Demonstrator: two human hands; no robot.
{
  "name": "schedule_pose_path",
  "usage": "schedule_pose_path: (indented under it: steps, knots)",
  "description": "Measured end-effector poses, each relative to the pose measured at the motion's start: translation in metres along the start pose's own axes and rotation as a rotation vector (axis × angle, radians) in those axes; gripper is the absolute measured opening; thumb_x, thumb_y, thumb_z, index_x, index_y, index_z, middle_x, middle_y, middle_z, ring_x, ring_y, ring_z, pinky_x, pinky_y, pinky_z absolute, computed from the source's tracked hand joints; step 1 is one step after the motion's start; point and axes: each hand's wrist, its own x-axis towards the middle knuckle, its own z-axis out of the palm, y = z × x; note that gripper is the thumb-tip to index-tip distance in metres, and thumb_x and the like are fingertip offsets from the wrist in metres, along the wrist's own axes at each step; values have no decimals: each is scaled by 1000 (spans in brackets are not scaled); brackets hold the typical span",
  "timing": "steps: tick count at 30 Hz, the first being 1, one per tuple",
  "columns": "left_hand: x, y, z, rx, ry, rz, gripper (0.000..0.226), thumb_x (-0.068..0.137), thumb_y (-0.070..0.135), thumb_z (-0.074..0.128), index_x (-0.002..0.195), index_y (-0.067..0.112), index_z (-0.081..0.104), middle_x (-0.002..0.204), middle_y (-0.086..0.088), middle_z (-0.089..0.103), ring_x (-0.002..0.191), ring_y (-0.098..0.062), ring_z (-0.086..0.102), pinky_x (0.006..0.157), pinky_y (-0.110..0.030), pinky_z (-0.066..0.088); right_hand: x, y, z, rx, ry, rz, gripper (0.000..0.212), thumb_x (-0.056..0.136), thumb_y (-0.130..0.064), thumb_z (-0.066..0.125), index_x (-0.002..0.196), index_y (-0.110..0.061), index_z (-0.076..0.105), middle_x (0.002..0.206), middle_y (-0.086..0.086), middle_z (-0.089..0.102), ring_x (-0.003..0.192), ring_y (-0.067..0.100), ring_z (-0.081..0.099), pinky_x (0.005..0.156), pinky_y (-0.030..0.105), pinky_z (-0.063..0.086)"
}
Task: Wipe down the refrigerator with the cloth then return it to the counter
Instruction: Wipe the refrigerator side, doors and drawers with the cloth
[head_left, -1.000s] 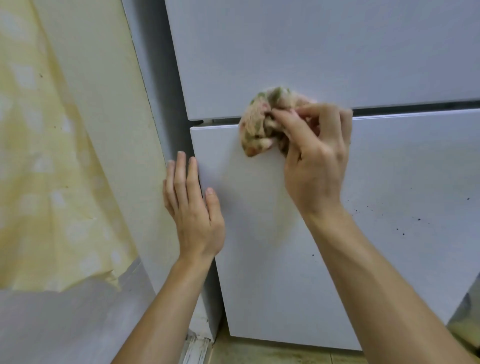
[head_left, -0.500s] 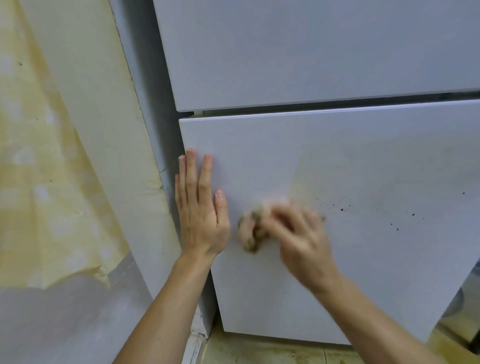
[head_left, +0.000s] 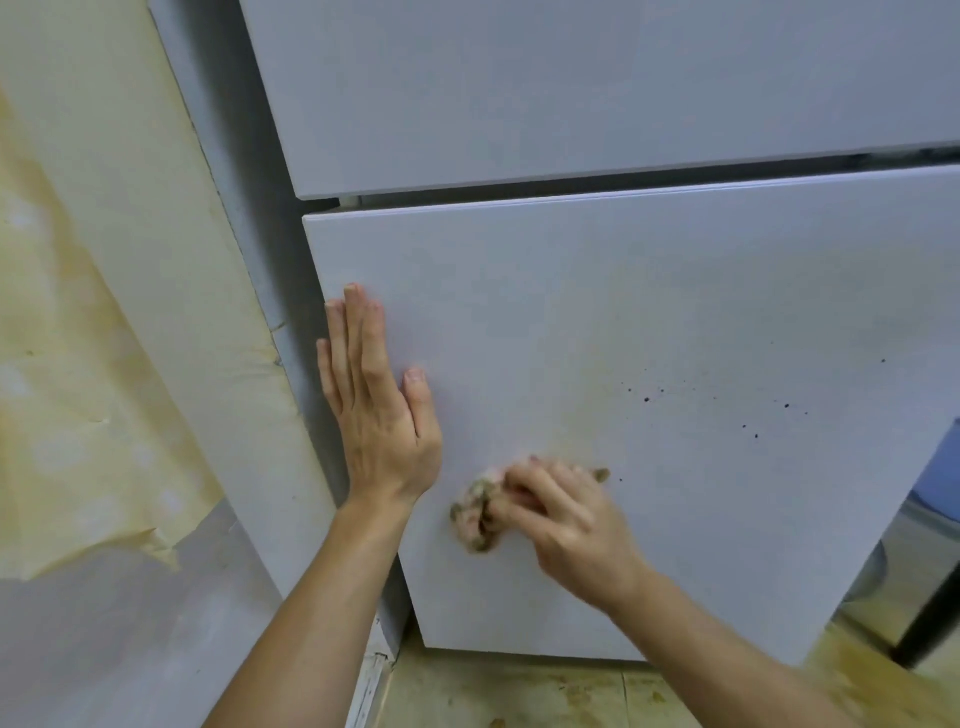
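The white refrigerator (head_left: 649, 322) fills the view, its lower door below a dark gap and its upper door (head_left: 571, 88) above. My right hand (head_left: 566, 519) grips a bunched, patterned cloth (head_left: 475, 517) and holds it against the lower part of the lower door; the hand is blurred. My left hand (head_left: 379, 410) lies flat on the lower door near its left edge, fingers straight and pointing up. Small dark specks (head_left: 727, 405) dot the door to the right of the cloth.
A cream panel (head_left: 171, 291) and a wall with peeling yellow paper (head_left: 67, 395) stand to the left of the refrigerator. Stained floor tiles (head_left: 519, 696) show below the door. At the right edge a dark post (head_left: 930, 623) and a blue object (head_left: 943, 478) appear.
My right hand has swept the cloth from the top edge of the lower door down to its lower part. My left hand has stayed flat on the door.
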Motion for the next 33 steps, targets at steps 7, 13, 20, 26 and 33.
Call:
schedule_pose_path:
  steps: [7,13,20,26,33]
  knots:
    - [4,8,3,-11,28,-22,68,96,-1,45,160,5,23,170,-19,23,162,-24,6,131,-52,5,36,12,-35,-55,33,72,25,95,2,67,95,-20,79,108,9,70,89,30,62,73,39,42]
    - [2,19,1,10,-50,51,72,92,-7,53,159,2,31,171,-19,21,162,-32,10,131,-54,6,139,51,-93,-102,512,413,22,104,-12,67,110,-26,83,105,11,65,99,27,50,84,37,50]
    - [1,22,6,6,-31,34,72,91,-5,52,159,0,29,170,-18,24,161,-30,12,131,-52,8,81,37,-57,-94,363,263,27,97,1,67,103,-20,83,109,7,56,88,27,53,78,38,48]
    - [6,38,7,-39,-14,-22,74,88,-8,53,158,-1,32,170,-19,23,162,-29,9,131,-52,7,51,32,-67,-139,150,123,27,101,-1,64,96,-20,82,101,5,71,83,25,61,64,42,50]
    - [8,64,14,-49,-78,5,71,89,4,59,158,7,39,170,-19,24,162,-34,11,131,-52,6,142,86,-150,-199,486,423,22,102,-9,64,113,-18,81,108,9,73,96,36,64,89,15,40]
